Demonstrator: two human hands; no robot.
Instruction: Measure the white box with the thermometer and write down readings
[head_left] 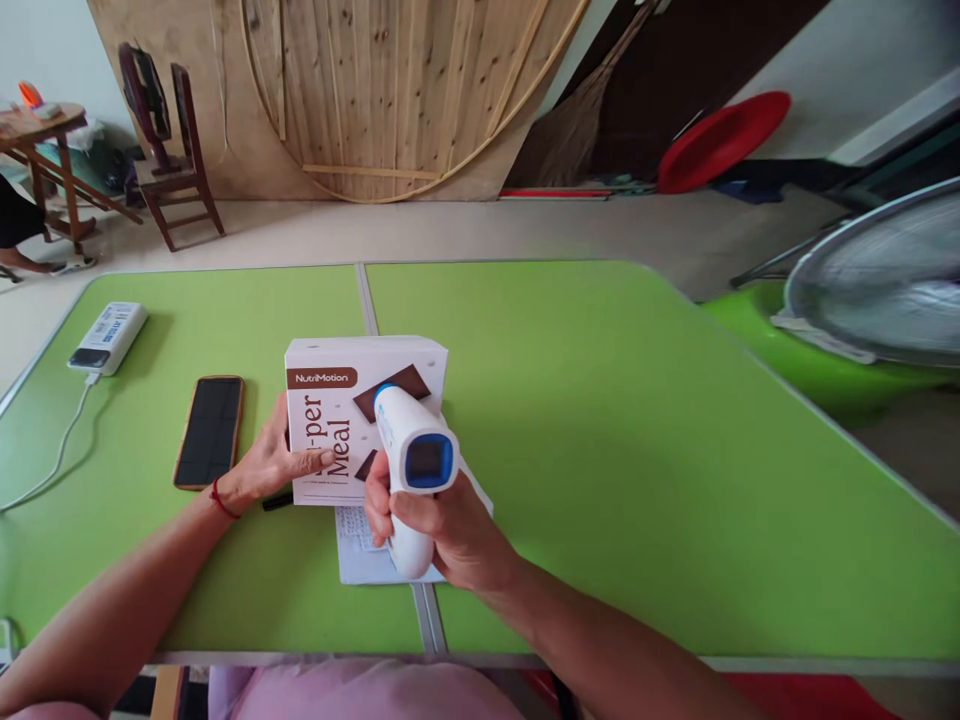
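While the green folding table (637, 450) spans the work area, a white NutriMotion box (358, 425) stands over its central seam, printed face toward the wearer. The left hand (274, 455) grips the box's left side, thumb spread across the front; its other fingers are largely hidden. Handwritten papers (360, 560) lie partly beneath the box; contact between them cannot be confirmed. The right hand (457, 535) is closed around the handle of a white-and-blue infrared thermometer (412, 430), held before the box's right half, its screen dark. Left of the box lies a smartphone (209, 432), face up; farther left, a white power bank (112, 338) has a cable plugged in. A black pen-like object (278, 501) lies near the left wrist, which bears a red cord bracelet (223, 500).
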